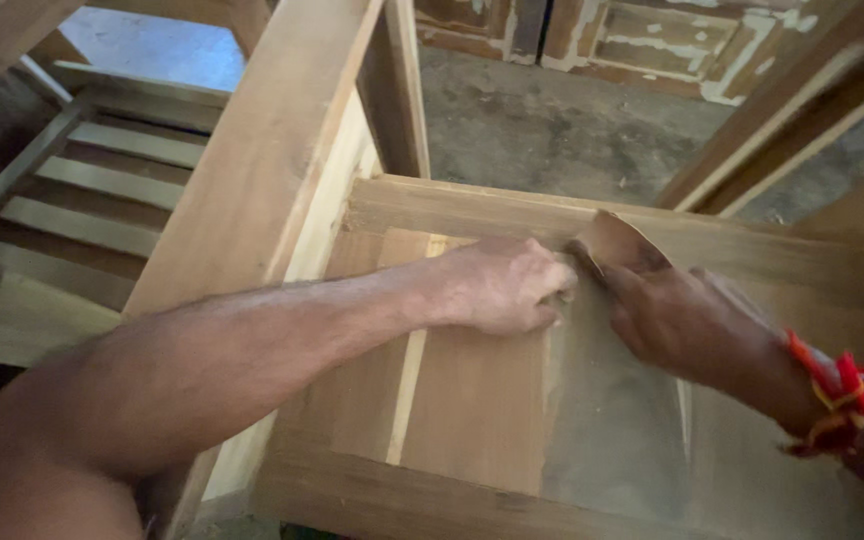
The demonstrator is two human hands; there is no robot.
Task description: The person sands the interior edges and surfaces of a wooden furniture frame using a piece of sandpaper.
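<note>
Both hands meet at centre: left hand (502, 285) fisted, probably on sandpaper (617, 243); right hand (677, 320) pinches its flap toward one o'clock, on the seat panel (472, 400). Best pressed flat, along the grain.

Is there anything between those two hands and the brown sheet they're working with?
Nothing visible. The left hand and right hand both press directly on the sandpaper sheet, against the wooden frame's rail.

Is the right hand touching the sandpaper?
Touching. Head view: right hand fingers press on the sandpaper sheet at the seat frame; no gap visible.
</note>
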